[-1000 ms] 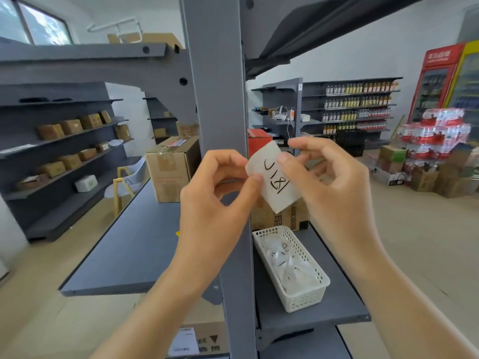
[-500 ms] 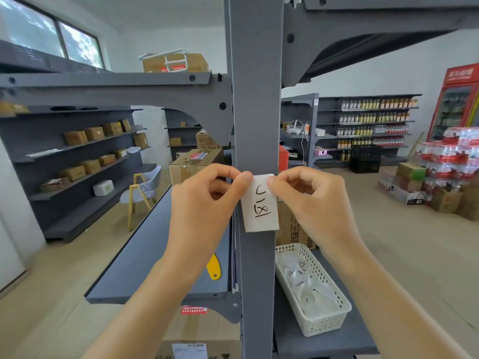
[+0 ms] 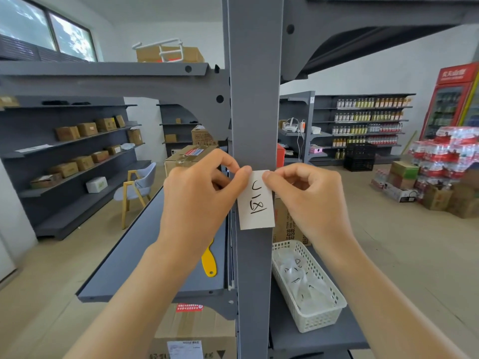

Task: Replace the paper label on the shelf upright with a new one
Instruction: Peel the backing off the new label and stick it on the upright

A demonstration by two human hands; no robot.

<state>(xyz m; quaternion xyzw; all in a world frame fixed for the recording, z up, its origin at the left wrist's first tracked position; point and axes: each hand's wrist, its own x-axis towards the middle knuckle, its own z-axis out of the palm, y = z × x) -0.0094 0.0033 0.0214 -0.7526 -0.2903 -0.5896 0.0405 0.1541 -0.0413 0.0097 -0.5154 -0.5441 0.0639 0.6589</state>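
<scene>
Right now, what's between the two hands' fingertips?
Head view: the paper label on the shelf upright; left hand and right hand hold its top corners.

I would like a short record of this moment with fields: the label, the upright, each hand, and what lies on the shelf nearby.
label: white paper label with handwritten marks, lying flat against the upright
upright: grey shelf upright, vertical, centre of view
left hand: left hand, fingers pinching the label's top left corner
right hand: right hand, fingers pinching the top right corner
nearby: white basket on the right shelf; yellow tool on the left shelf
</scene>
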